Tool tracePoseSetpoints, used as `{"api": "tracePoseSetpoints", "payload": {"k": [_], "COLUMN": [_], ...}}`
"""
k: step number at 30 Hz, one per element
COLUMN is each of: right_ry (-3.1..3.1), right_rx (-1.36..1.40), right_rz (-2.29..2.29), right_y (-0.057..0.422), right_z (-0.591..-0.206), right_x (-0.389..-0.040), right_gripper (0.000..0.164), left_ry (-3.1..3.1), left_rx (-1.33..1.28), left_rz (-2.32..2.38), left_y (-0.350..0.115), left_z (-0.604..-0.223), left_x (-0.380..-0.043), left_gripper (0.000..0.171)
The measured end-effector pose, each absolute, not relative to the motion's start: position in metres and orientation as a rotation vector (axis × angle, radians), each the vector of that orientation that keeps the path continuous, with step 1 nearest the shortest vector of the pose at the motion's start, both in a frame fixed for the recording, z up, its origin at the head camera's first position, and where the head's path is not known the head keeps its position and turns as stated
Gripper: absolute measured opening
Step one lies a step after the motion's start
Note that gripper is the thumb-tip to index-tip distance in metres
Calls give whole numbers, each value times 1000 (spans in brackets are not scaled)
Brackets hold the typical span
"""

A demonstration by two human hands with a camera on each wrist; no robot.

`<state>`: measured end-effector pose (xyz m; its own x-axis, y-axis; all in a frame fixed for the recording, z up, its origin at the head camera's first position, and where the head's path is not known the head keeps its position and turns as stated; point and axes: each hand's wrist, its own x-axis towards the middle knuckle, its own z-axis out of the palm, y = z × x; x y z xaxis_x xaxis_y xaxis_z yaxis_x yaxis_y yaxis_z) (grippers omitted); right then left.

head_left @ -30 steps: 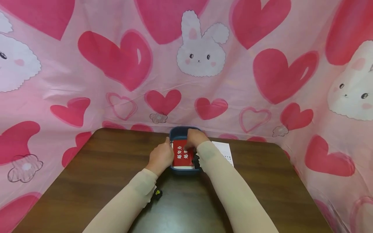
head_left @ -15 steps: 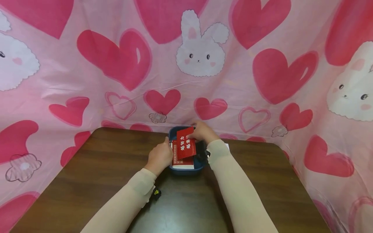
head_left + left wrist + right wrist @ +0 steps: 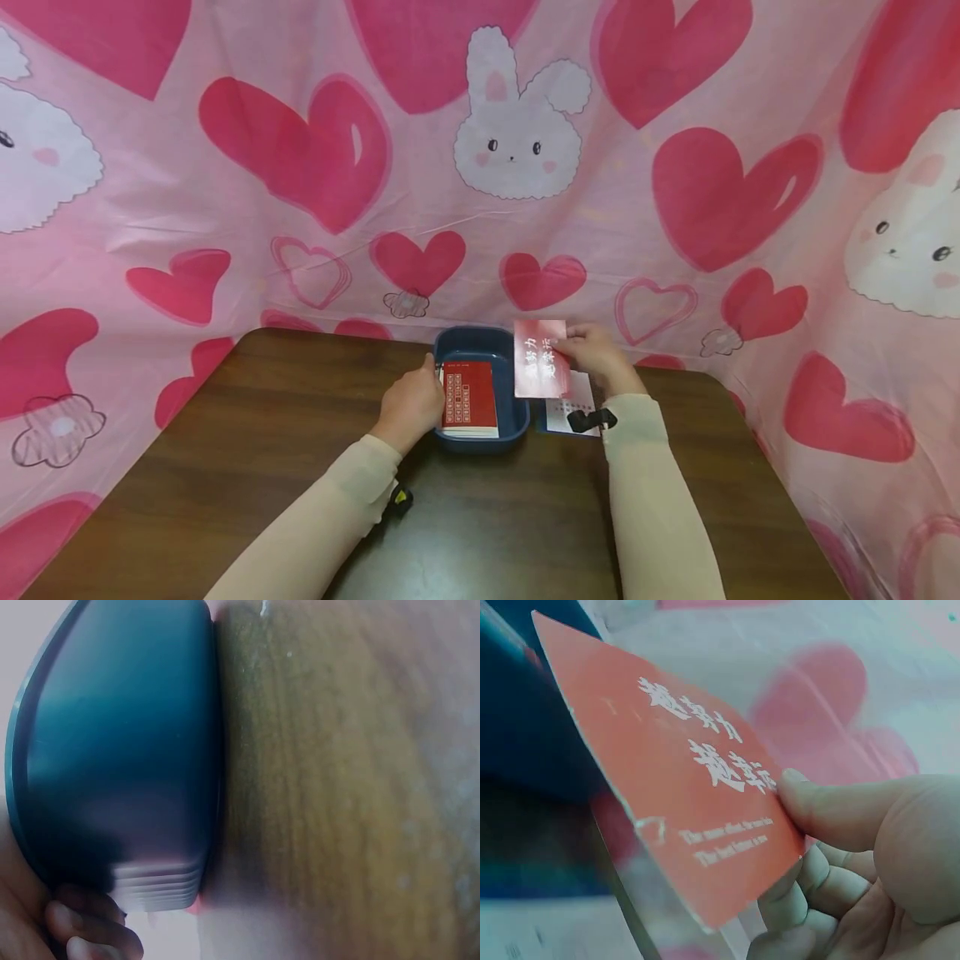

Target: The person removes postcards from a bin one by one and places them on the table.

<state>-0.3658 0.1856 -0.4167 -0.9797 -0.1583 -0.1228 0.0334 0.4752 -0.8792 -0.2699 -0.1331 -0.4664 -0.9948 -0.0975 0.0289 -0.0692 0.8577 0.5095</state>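
Observation:
My right hand (image 3: 602, 357) pinches a red card (image 3: 531, 371) by its right edge, thumb on the front face. White characters and smaller white lettering run across this card (image 3: 671, 795) in the right wrist view. It is held up just right of a blue plastic bin (image 3: 480, 445). At the bin's left side, my left hand (image 3: 408, 406) grips the rim; in the left wrist view its curled fingers (image 3: 86, 924) are at the edge of the bin (image 3: 124, 750). Another red card (image 3: 474, 398), printed with small squares, lies in the bin on top of white-edged cards.
Right of the bin, a white printed card (image 3: 558, 411) with a blue edge below it lies on the brown wooden table (image 3: 300, 417), partly under my right hand. A pink curtain (image 3: 420, 167) with hearts and rabbits rises behind the table and along both sides.
My right hand has lifted the lettered red card out of the bin and carried it to the right, uncovering the red card beneath. The left hand stays at the bin's left side.

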Motion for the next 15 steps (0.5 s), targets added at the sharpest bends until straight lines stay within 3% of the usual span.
{"api": "tracePoseSetpoints", "payload": {"k": [15], "right_ry": [2509], "right_rx": [125], "right_rz": [-1340], "right_y": [260], "right_z": [-443], "right_x": [-361], "right_gripper": [59], "left_ry": [-2960], "left_rx": [130], "left_rz": [-813], "left_y": [-133], "left_z": [-468], "left_x": [-271], "left_gripper": [66]}}
